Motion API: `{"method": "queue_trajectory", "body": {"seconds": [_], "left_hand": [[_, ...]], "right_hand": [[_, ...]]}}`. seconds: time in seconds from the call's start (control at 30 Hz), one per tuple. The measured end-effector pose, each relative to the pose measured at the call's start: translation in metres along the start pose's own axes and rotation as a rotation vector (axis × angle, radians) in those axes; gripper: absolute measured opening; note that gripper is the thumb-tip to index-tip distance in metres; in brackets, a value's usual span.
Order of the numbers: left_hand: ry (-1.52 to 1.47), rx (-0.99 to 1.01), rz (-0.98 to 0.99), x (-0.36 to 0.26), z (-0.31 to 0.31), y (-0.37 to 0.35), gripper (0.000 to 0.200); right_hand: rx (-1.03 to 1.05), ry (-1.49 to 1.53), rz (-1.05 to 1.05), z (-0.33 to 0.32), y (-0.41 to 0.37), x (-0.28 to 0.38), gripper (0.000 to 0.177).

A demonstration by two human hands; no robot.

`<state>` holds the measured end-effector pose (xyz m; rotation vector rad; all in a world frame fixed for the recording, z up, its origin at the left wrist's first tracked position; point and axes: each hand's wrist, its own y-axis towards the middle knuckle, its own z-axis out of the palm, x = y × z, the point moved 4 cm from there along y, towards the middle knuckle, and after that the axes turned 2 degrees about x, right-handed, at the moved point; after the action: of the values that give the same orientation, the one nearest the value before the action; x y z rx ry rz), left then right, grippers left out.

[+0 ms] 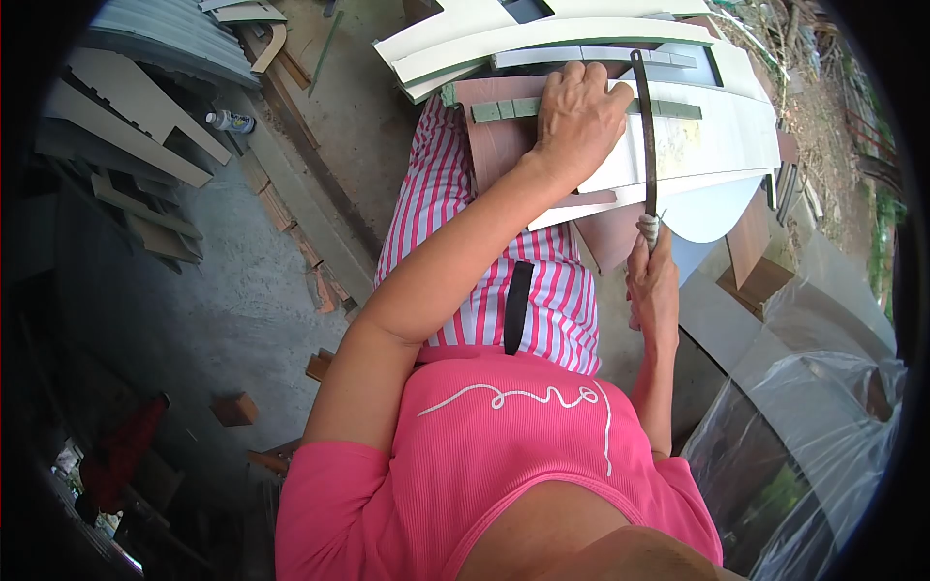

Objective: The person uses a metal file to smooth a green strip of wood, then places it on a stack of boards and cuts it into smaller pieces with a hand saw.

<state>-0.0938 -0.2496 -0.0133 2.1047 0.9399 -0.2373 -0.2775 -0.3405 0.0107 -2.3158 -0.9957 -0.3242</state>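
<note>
At the upper left of the frame, cut-out boards (126, 107) lay stacked on the ground, with a small plastic bottle (231, 121) on its side just beside them. Below these, on the concrete floor (223, 290), a wooden block (235, 409) sat near a red cloth (126, 445) at the lower left. Toward the centre, the person's left arm ran up from a pink shirt (504, 455) across striped trousers (446, 194), on which a black strap (518, 308) lay. The left hand (579, 111), at upper centre, rested palm down on a white panel (717, 131) laid across the lap, fingers bent over the board and pressing it in place. A grey-green strip (504, 109) lay along the panel and passed under that hand. Just right of the hand, a long, thin, dark blade (645, 126) stood nearly upright in the frame, crossing the white panel. Its cloth-wrapped handle was enclosed in the right hand (654, 286), at centre right below the panel, fist closed tightly around it. More white panels (542, 34) were stacked at the top of the frame behind the working piece. At the lower right, clear plastic sheeting (823, 407) covered further material
</note>
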Motion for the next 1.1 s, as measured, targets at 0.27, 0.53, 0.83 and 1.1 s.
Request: {"method": "queue_trajectory", "body": {"seconds": [0.27, 0.53, 0.83, 1.1], "left_hand": [[0.013, -0.002, 0.002, 0.0, 0.0, 0.001, 0.023], [0.006, -0.004, 0.0, 0.002, 0.002, 0.001, 0.022], [0.009, -0.026, 0.004, 0.003, 0.001, 0.001, 0.023], [0.007, -0.025, 0.009, 0.003, 0.001, 0.001, 0.025]], "right_hand": [[-0.01, -0.012, -0.011, -0.005, 0.002, -0.001, 0.03], [0.001, -0.001, -0.035, -0.009, 0.008, 0.01, 0.027], [0.006, 0.033, -0.016, -0.009, 0.01, 0.012, 0.028], [0.0, 0.043, -0.047, -0.01, 0.017, 0.018, 0.028]]}}
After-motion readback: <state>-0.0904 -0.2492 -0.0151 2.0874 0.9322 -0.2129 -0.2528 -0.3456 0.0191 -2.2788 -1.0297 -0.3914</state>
